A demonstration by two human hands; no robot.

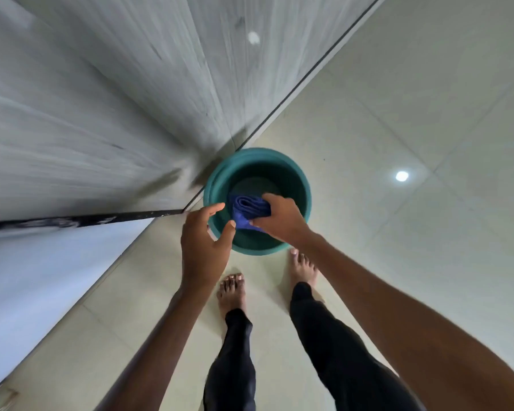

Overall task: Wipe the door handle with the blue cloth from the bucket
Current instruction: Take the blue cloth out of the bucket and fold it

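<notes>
A green bucket point(294, 179) stands on the tiled floor right against the foot of a grey door. A folded blue cloth point(248, 210) is over the bucket's opening, and my right hand point(281, 218) is shut on its right side. My left hand point(204, 240) hovers at the bucket's left rim with fingers spread, its thumb close to the cloth's lower corner, holding nothing. The door handle is out of view.
The grey door point(116, 99) fills the upper left, blurred by motion, with a dark strip along its bottom edge point(86, 219). My bare feet point(232, 292) stand just before the bucket. Pale glossy floor tiles point(413, 129) stretch to the right.
</notes>
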